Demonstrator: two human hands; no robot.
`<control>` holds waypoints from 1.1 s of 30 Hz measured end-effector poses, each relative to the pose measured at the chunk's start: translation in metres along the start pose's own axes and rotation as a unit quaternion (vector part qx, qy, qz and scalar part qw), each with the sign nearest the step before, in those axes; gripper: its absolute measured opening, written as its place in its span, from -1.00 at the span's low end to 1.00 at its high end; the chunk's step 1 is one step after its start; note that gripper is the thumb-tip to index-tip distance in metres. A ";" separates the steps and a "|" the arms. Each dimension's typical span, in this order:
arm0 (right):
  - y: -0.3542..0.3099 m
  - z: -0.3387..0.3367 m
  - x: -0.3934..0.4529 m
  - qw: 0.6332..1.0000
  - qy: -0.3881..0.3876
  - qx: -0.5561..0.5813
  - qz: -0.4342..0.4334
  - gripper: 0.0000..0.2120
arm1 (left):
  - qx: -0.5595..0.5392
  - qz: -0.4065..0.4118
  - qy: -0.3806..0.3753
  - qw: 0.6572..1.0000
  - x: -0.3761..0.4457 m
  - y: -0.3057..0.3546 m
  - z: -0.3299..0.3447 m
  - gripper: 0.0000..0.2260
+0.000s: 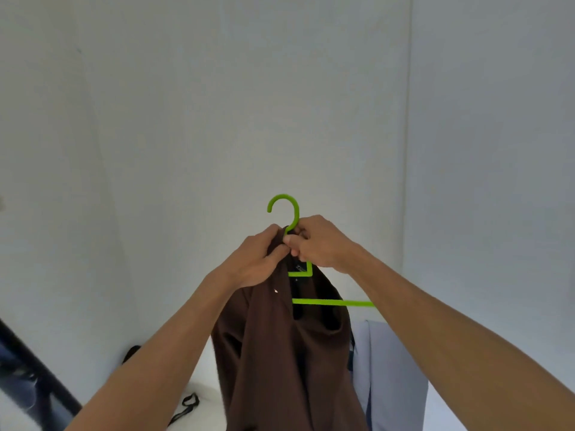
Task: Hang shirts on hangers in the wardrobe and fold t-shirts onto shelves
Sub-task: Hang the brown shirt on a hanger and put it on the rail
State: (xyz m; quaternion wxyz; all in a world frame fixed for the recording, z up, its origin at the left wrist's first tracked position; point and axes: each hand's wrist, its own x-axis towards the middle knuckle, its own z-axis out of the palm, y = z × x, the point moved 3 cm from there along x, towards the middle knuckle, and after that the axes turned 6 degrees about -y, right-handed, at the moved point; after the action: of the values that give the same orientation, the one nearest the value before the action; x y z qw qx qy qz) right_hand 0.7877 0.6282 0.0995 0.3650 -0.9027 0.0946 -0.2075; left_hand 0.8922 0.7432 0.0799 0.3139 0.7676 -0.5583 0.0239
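Observation:
A brown shirt (280,353) hangs from a bright green plastic hanger (291,213) held up in front of a white wall. My left hand (258,262) grips the shirt's collar just left of the hanger's neck. My right hand (317,241) pinches the hanger's neck and the collar below the hook. The hook points up and stands free. The hanger's lower bar (333,302) sticks out to the right, uncovered by cloth. The hanger's left shoulder is hidden under the shirt.
A light blue garment (392,377) hangs or lies behind the brown shirt at lower right. A black strap (186,407) lies on a white surface at the bottom left. A dark edge (34,371) crosses the lower left corner. White walls surround.

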 end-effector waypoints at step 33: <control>0.103 -0.001 -0.041 0.878 0.188 0.381 0.221 -0.80 | -0.248 -0.037 0.066 0.966 -0.041 -0.035 0.011 -0.83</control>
State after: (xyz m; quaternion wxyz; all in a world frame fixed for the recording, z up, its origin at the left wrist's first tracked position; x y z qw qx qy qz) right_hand 0.7486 0.5673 0.0155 0.6923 -0.5937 0.2720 -0.3068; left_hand 0.9041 0.7789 0.0389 0.5308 0.6826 -0.4965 -0.0764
